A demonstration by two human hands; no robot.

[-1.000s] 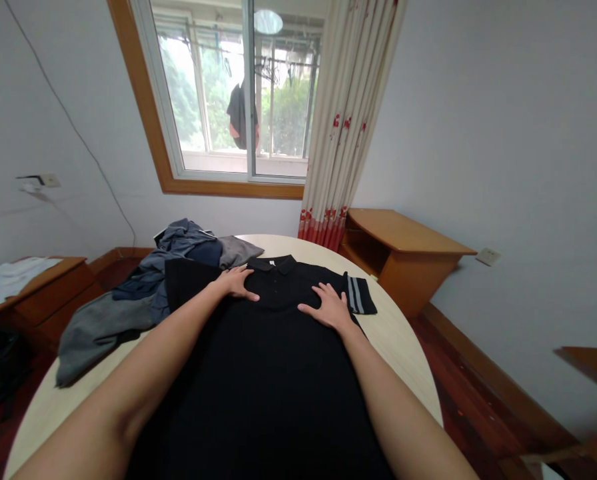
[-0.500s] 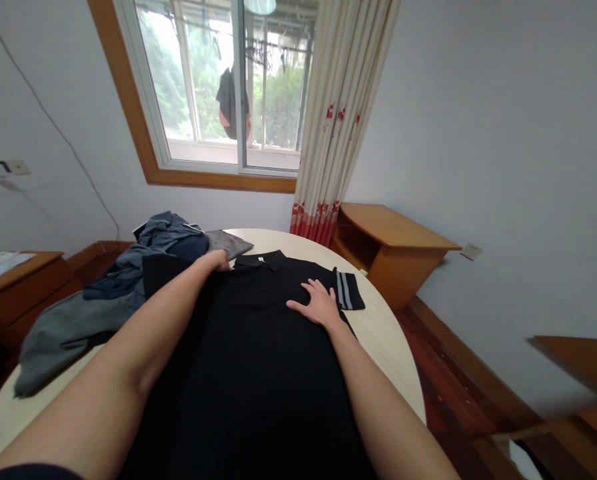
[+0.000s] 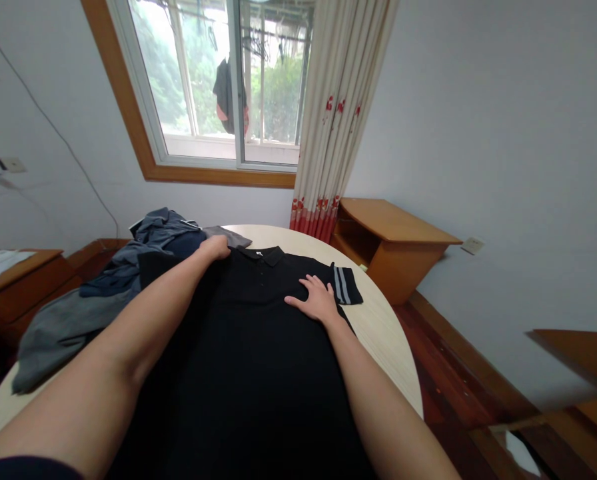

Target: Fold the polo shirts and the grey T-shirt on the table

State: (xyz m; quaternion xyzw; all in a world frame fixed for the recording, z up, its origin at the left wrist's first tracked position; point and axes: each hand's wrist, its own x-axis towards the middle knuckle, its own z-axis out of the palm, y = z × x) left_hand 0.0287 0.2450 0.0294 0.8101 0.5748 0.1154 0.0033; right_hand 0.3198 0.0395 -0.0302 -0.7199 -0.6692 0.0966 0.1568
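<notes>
A black polo shirt (image 3: 258,353) lies spread over the round table (image 3: 386,320), its collar toward the window. Two grey stripes mark its right-hand sleeve cuff (image 3: 347,286). Beside the collar, my left hand (image 3: 215,249) is closed on the shirt's shoulder cloth. My right hand (image 3: 316,300) rests flat on the chest near the striped sleeve, its fingers spread. My left forearm covers part of the shirt's left side.
Left on the table is a heap of grey and navy clothes (image 3: 158,233). A wooden cabinet (image 3: 398,227) stands beyond the table at right, next to the curtain (image 3: 341,113). Another wooden cabinet (image 3: 23,283) with papers is at far left.
My left hand has moved slightly up and left, still holding the shoulder cloth. The right hand stays flat on the shirt. The whole view has shifted a little.
</notes>
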